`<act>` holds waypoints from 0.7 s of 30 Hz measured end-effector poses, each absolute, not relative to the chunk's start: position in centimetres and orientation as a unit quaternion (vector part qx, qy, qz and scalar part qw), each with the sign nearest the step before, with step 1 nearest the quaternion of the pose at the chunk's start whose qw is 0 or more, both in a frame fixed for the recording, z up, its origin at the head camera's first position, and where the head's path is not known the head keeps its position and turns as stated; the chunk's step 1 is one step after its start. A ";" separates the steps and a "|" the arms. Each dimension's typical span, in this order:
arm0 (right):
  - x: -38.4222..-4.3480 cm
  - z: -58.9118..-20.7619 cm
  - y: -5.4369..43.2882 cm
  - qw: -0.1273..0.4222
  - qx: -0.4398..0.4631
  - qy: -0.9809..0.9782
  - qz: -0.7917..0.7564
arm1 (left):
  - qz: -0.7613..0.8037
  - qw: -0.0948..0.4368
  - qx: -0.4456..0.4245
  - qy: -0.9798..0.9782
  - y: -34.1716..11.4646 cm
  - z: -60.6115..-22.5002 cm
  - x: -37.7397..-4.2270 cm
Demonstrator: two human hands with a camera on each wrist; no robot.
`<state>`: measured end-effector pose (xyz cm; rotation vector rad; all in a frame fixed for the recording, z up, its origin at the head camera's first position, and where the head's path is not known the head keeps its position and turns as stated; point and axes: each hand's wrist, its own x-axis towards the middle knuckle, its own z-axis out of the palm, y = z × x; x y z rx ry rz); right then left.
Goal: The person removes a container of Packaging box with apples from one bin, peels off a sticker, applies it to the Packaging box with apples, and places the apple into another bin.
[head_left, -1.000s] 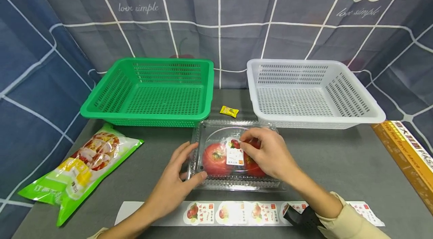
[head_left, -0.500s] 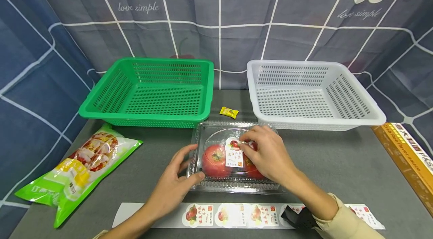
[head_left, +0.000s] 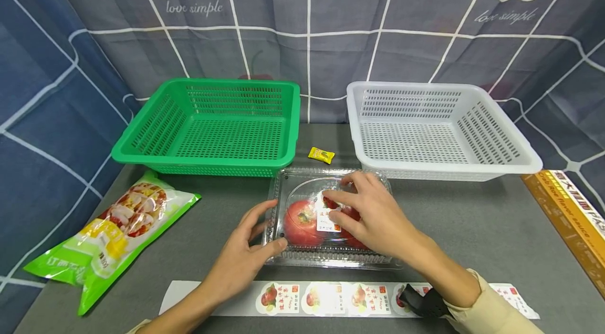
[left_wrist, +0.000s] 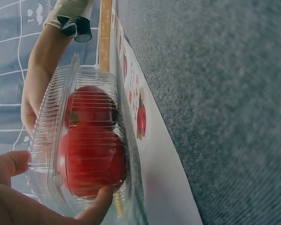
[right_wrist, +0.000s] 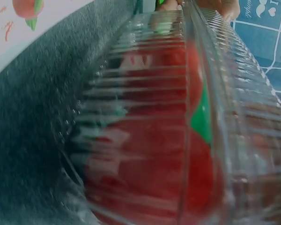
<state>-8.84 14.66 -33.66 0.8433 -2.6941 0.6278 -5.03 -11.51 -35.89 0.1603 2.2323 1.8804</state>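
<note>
A clear plastic clamshell box (head_left: 326, 257) lies closed on the grey table, with red round fruits (head_left: 301, 226) inside. On its lid is a white sticker (head_left: 327, 222) with red writing and a fruit picture. My left hand (head_left: 246, 250) grips the box's left side, thumb at the front corner and fingers farther back. The right hand (head_left: 378, 216) lies over the lid with its fingers spread, the fingertips on the sticker and partly covering its top and right side. In the left wrist view, the left fingertips touch the box (left_wrist: 61, 136) at two places.
Along the front runs a strip of stickers (head_left: 279, 298), partly under the right forearm. Behind stand a green basket (head_left: 203, 162) and a white basket (head_left: 449, 167), with a small yellow packet (head_left: 321, 155) between. A green food bag (head_left: 127, 229) lies left, a brown box (head_left: 567, 223) right.
My right fingers have gone from pinching near the sticker's upper right to lying spread over it. The left hand stays at the box's left side.
</note>
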 end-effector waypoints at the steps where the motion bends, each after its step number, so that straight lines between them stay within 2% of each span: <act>1: -8.8 -33.6 14.8 0.122 0.299 -0.926 0.193 | 0.640 0.109 0.054 0.759 -11.5 -35.9 -5.0; 7: -8.2 -33.6 15.1 0.111 0.292 -0.944 0.106 | 0.648 0.114 0.052 0.751 -11.5 -36.0 -5.0; 13: -8.0 -34.0 15.4 0.090 0.252 -0.957 0.110 | 0.652 0.117 0.054 0.747 -11.5 -36.1 -4.9; 16: -8.4 -34.3 15.5 0.106 0.255 -0.950 0.147 | 0.649 0.114 0.052 0.750 -11.6 -36.1 -5.0; 21: -8.6 -34.9 16.0 0.165 0.266 -0.919 0.241 | 0.646 0.116 0.055 0.752 -11.7 -36.0 -5.0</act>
